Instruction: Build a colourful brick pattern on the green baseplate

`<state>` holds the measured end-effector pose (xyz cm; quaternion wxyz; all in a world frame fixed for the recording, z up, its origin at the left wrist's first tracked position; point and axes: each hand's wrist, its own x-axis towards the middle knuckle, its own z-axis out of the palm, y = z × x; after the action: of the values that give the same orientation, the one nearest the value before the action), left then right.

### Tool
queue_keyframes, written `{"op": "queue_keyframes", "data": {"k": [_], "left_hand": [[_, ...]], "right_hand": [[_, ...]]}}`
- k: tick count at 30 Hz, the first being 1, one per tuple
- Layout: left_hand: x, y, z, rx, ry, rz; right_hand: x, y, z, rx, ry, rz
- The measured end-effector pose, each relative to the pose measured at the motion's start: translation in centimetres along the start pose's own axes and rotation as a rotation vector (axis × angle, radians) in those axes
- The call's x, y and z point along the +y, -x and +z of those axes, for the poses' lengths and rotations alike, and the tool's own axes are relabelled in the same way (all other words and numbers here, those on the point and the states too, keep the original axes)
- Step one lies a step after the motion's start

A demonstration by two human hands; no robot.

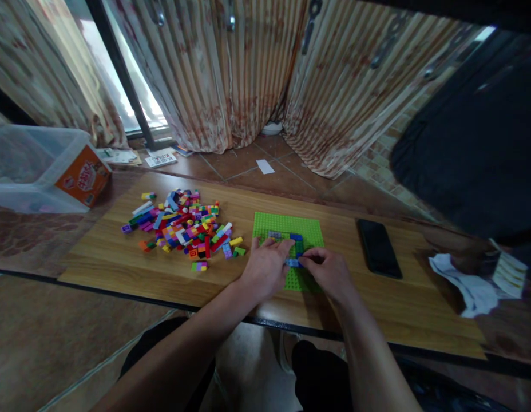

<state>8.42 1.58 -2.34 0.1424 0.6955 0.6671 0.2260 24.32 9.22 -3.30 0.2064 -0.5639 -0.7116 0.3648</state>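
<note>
A green studded baseplate (pixel 265 221) lies on the wooden table, carrying a partial outline of blue bricks (pixel 296 237) and a greyish brick (pixel 274 234) near its middle. My left hand (pixel 268 266) rests over the plate's left part with fingers apart, its fingertips beside the bricks and hiding part of them. At the near end of the blue row is a light blue brick (pixel 292 262). My right hand (pixel 329 270) reaches in from the right, thumb and finger pinched at a small blue brick (pixel 300 261) touching the row.
A pile of loose coloured bricks (pixel 183 223) spreads over the table's left half. Right of the plate lies a black phone (pixel 379 247), with crumpled paper (pixel 467 286) beyond it. A clear plastic bin (pixel 29 154) with an orange label stands at far left. Curtains (pixel 248 74) hang behind.
</note>
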Motion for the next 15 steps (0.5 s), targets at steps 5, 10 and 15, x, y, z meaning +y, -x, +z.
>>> {"op": "queue_keyframes", "data": {"k": [5,10,15], "left_hand": [[0.2,-0.1,0.7,0.005,0.003,-0.001],[0.2,-0.3,1.1,0.005,0.006,-0.001],[0.2,-0.4,1.7,0.047,0.028,-0.010]], "right_hand": [[-0.1,0.1,0.1,0.011,0.032,-0.003],[-0.1,0.0,0.0,0.003,0.046,-0.032],[-0.4,0.1,0.0,-0.011,0.059,-0.044]]}}
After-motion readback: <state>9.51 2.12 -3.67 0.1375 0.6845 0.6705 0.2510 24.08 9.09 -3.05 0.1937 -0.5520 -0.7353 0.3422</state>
